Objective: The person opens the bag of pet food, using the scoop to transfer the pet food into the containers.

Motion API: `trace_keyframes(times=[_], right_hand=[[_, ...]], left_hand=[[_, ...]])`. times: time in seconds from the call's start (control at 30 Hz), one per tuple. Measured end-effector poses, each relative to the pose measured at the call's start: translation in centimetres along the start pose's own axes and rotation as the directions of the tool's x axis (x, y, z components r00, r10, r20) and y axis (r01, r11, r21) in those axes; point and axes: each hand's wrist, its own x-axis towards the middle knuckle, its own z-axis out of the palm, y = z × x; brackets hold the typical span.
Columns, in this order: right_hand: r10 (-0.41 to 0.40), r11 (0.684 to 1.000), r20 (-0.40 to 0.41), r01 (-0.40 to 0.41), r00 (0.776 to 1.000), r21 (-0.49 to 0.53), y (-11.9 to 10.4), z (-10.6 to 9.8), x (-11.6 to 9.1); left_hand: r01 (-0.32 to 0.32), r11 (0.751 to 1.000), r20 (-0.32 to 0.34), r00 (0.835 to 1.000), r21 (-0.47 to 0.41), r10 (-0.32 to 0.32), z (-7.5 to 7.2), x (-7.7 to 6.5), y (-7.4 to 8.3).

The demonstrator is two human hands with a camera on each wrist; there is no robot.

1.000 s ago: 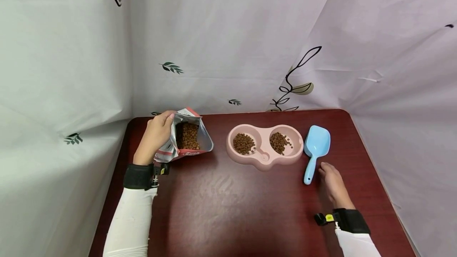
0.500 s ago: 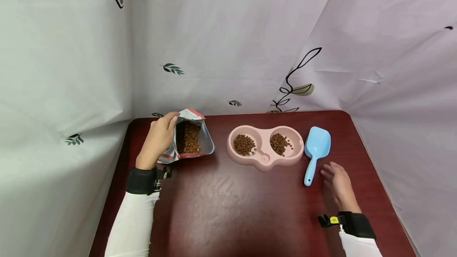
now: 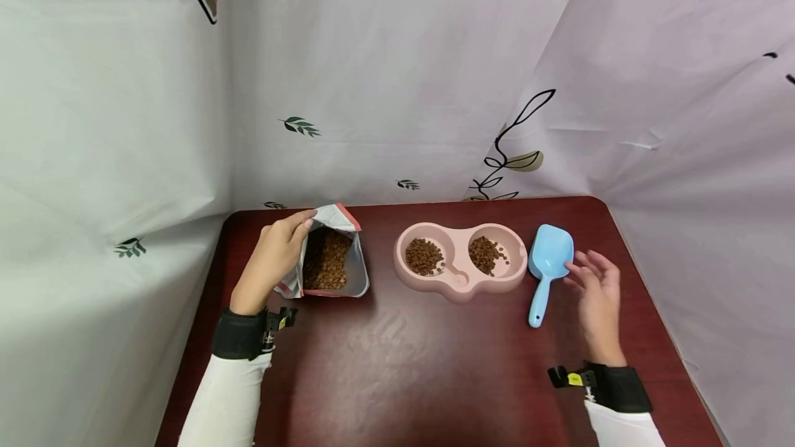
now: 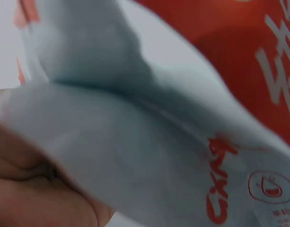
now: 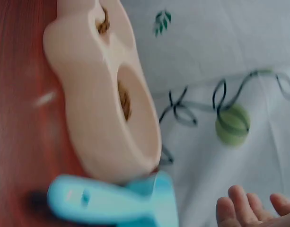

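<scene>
My left hand (image 3: 273,257) pinches the upper left edge of a pet food bag (image 3: 360,267), whose mouth gapes and shows brown kibble (image 3: 328,261) inside. In the left wrist view the bag's pale and red side (image 4: 135,156) fills most of the picture, with part of the hand (image 4: 36,184) at lower left. My right hand (image 3: 597,302) is beside a light blue scoop (image 3: 551,250) with fingers spread loosely, holding nothing. Whether a fingertip touches the scoop's edge I cannot tell. In the right wrist view, the scoop (image 5: 111,201) lies below the pink bowl, and fingertips (image 5: 237,203) show at lower right.
A pink double bowl (image 3: 458,288) stands between bag and scoop, with a small heap of kibble in each hollow. All rest on a dark red table (image 3: 397,364). White patterned cloth (image 3: 385,74) hangs behind the table and at both sides.
My right hand has moved forward along the scoop's right side, from near its handle to near its head, and its fingers have spread. The left hand keeps hold of the bag, whose mouth has tilted slightly.
</scene>
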Motion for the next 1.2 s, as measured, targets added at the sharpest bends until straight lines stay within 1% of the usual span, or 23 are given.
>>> trace_keyframes(times=[0.1,0.17,0.27,0.33,0.4,0.43,0.53,0.63,0.7,0.77,0.83,0.9,0.93,0.97,1.0,1.07,1.13,1.2], right_hand=[[-0.092,0.995,0.094,0.095,0.991,-0.033,-0.4,2.4,-0.4],[-0.146,0.986,0.184,0.158,0.972,-0.054,-0.6,4.0,-0.5],[-0.218,0.959,0.324,0.264,0.921,-0.105,-0.5,6.3,-0.8],[-0.265,0.934,0.414,0.339,0.871,-0.114,-0.4,7.8,-1.0],[-0.305,0.898,0.495,0.419,0.814,-0.136,-0.3,9.4,-1.4],[-0.326,0.874,0.532,0.464,0.781,-0.146,-0.3,10.2,-1.6],[-0.375,0.801,0.635,0.581,0.676,-0.144,-0.2,12.7,-2.4],[-0.396,0.722,0.718,0.677,0.572,-0.141,-0.4,15.0,-3.0],[-0.393,0.673,0.77,0.728,0.502,-0.131,-0.8,16.5,-3.2],[-0.384,0.62,0.819,0.777,0.426,-0.113,-1.2,18.1,-3.4],[-0.37,0.581,0.859,0.81,0.354,-0.083,-1.6,19.6,-3.7],[-0.353,0.564,0.887,0.824,0.298,-0.052,-1.7,21.1,-3.8],[-0.341,0.566,0.899,0.824,0.274,-0.036,-1.7,21.7,-3.9],[-0.33,0.576,0.91,0.817,0.252,-0.018,-1.6,22.2,-3.9],[-0.322,0.582,0.917,0.813,0.236,-0.005,-1.5,22.7,-4.0],[-0.31,0.589,0.926,0.808,0.217,0.009,-1.2,23.4,-4.0],[-0.309,0.591,0.928,0.807,0.208,0.015,-0.9,23.8,-4.1],[-0.313,0.59,0.925,0.808,0.214,0.013,-0.7,24.1,-4.2]], left_hand=[[-0.006,1.0,0.0,1.0,0.0,0.006,0.2,-0.2,-0.2],[-0.008,1.0,-0.002,1.0,-0.005,0.008,0.4,-0.4,-0.2],[-0.008,1.0,-0.012,1.0,0.012,0.009,0.9,-0.5,0.1],[-0.01,0.999,-0.017,1.0,0.034,0.01,1.3,-0.7,0.4],[-0.018,0.998,-0.024,1.0,0.06,0.019,1.8,-0.9,0.8],[-0.021,0.998,-0.022,1.0,0.066,0.022,1.9,-1.0,1.0],[-0.036,0.997,-0.015,0.999,0.071,0.037,2.3,-1.2,1.7],[-0.046,0.997,0.012,0.999,0.067,0.045,2.2,-1.4,2.2],[-0.054,0.996,0.031,0.998,0.069,0.052,2.1,-1.5,2.5],[-0.056,0.996,0.057,0.997,0.062,0.053,1.9,-1.6,2.5],[-0.061,0.997,0.075,0.996,0.048,0.057,1.7,-1.6,2.5],[-0.062,0.998,0.077,0.995,0.029,0.06,1.6,-1.6,2.4],[-0.064,0.998,0.076,0.995,0.016,0.062,1.6,-1.6,2.3],[-0.062,0.998,0.072,0.996,0.001,0.061,1.5,-1.6,2.1],[-0.06,0.998,0.069,0.996,-0.016,0.061,1.5,-1.6,2.0],[-0.058,0.997,0.063,0.996,-0.048,0.061,1.5,-1.8,1.8],[-0.064,0.995,0.06,0.996,-0.082,0.069,1.5,-2.1,1.4],[-0.072,0.99,0.054,0.995,-0.123,0.079,1.5,-3.0,0.9]])
